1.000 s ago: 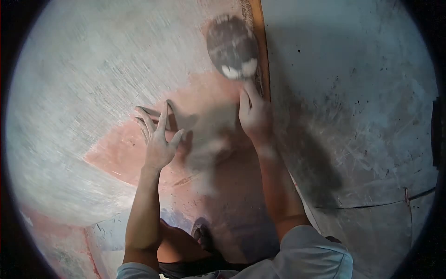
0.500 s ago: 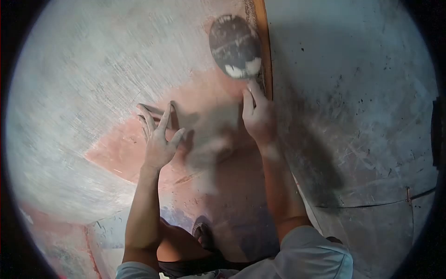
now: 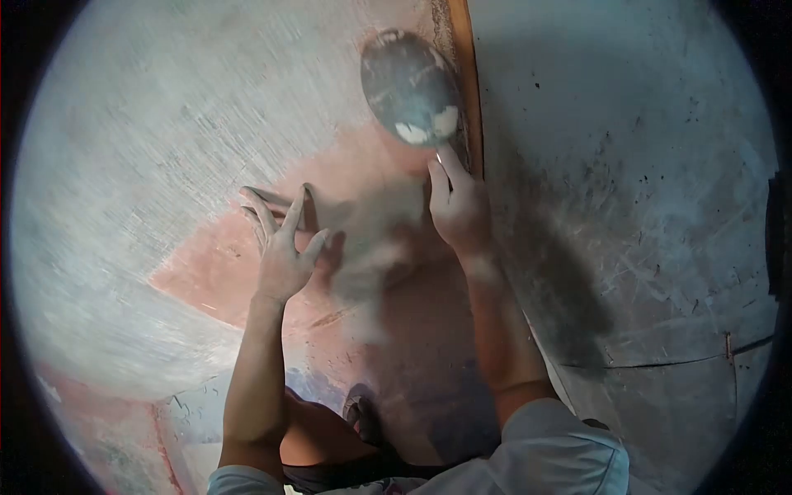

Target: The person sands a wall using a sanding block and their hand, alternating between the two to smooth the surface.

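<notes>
My right hand [image 3: 462, 205] is closed around the lower end of a dark oval paddle-like tool [image 3: 410, 89]. The tool's smooth grey face has white patches near its bottom edge; its exact kind is not clear. Behind it lies the pale, streaked surface [image 3: 181, 124], with an orange-brown edge strip [image 3: 469, 82] close on the right. My left hand [image 3: 283, 247] is open, fingers spread and dusty, over the border between a pink patch [image 3: 206, 268] and the pale area. Its fingertips appear to rest on the surface, and nothing shows in it.
A grey, stained panel [image 3: 652, 206] fills the right side beyond the strip, with a dark crack [image 3: 660, 364] low on it. Pinkish ground lies below my arms, where a shoe [image 3: 363, 412] shows.
The oval tool has shifted slightly left and tilted, so its face looks lighter. My right hand has barely moved, and my left hand stays in place.
</notes>
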### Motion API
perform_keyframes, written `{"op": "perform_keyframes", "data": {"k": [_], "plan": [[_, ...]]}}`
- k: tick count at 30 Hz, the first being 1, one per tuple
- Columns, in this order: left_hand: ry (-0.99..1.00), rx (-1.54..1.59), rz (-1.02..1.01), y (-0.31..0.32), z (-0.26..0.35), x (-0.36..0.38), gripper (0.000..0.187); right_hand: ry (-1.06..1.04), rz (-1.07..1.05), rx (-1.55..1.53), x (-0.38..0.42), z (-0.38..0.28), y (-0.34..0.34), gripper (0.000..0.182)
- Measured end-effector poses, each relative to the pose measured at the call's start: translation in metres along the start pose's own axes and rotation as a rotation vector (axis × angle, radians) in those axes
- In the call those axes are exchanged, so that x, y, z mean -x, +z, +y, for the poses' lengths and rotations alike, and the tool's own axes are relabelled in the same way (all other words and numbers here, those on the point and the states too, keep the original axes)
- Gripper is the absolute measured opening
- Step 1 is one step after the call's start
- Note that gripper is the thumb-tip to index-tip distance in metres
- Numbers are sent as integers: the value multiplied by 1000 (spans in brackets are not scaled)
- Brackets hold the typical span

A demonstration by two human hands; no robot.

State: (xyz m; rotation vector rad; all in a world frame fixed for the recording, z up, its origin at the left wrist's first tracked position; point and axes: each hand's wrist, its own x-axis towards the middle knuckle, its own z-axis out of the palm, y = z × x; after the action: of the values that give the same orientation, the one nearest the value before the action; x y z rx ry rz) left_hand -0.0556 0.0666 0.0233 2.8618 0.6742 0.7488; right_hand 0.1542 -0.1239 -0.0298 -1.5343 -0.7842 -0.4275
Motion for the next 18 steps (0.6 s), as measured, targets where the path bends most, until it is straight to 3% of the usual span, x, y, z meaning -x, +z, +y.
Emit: {"op": "perform_keyframes", "data": {"k": [7, 9, 13, 14, 15, 16, 18], "plan": [[87, -27, 49, 0, -4, -1, 74, -29, 33, -46, 61, 30, 4, 39], [89, -33, 35, -1, -4, 0, 74, -3, 24, 135, 74, 37, 5, 38], [81, -35, 31, 0, -4, -1, 76, -92, 90, 209, 16, -13, -5, 35], [75, -41, 34, 0, -4, -1, 76, 10, 15, 131, 1, -24, -8, 34], [69, -42, 34, 0, -2, 1, 76, 116, -63, 52, -7, -28, -9, 32], [54, -42, 26, -2, 2, 0, 74, 24, 29, -18, -8, -19, -3, 32], [39, -42, 14, -4, 0, 1, 73, 23, -22, 26, 8, -8, -6, 31]]}}
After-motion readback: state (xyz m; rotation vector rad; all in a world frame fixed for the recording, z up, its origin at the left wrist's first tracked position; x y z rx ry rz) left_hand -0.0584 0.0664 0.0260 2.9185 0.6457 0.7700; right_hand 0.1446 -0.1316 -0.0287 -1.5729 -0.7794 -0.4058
